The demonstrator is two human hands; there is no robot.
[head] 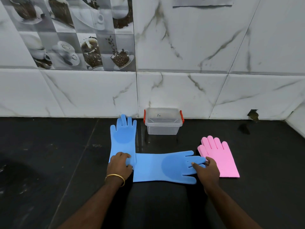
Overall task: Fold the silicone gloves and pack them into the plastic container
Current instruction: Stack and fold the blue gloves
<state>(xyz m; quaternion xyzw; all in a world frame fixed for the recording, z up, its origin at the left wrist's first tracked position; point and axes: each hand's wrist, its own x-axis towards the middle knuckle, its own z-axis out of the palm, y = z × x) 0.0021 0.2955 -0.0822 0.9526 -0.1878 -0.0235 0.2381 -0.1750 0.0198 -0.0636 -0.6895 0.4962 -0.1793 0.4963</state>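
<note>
Two blue silicone gloves lie flat on the dark floor in an L shape. One blue glove (123,136) points its fingers at the wall. The other blue glove (161,166) lies crosswise with its fingers to the right. My left hand (120,164) presses down where the two cuffs meet. My right hand (208,172) pinches the fingertips of the crosswise glove. A pink glove (219,156) lies flat just right of my right hand. The clear plastic container (162,129) with red latches stands against the wall, its lid on.
A white marble-tiled wall (198,90) rises right behind the container. A small hole with debris (253,114) marks the wall base at the right. Dark floor tiles (49,154) spread to the left and right of the gloves.
</note>
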